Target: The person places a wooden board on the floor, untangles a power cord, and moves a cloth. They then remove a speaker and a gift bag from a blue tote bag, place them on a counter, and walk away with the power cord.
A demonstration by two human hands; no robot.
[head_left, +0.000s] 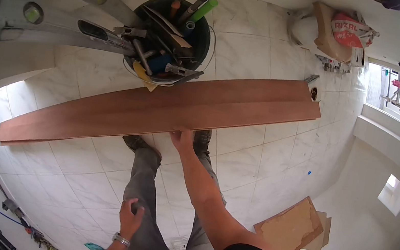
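Two long reddish-brown boards (177, 102), apparently wood, lie overlapped across the view, one edge slightly offset from the other. My right hand (182, 139) grips their near edge around the middle, thumb on top and the other fingers mostly hidden beneath. On my left leg, near the knee, is my left hand (131, 216), with a watch (121, 239) on its wrist. Its fingers curl about a small dark thing that I cannot make out. My shoes show partly under the boards' near edge.
Beyond the boards stands a black bucket (206, 48) packed with hand tools. Long spirit levels (69, 28) lean from it to the left. Cardboard pieces (293, 227) lie at lower right on the marble-look tiles (236, 156). A torn red-and-white sack (351, 31) rests at the far right.
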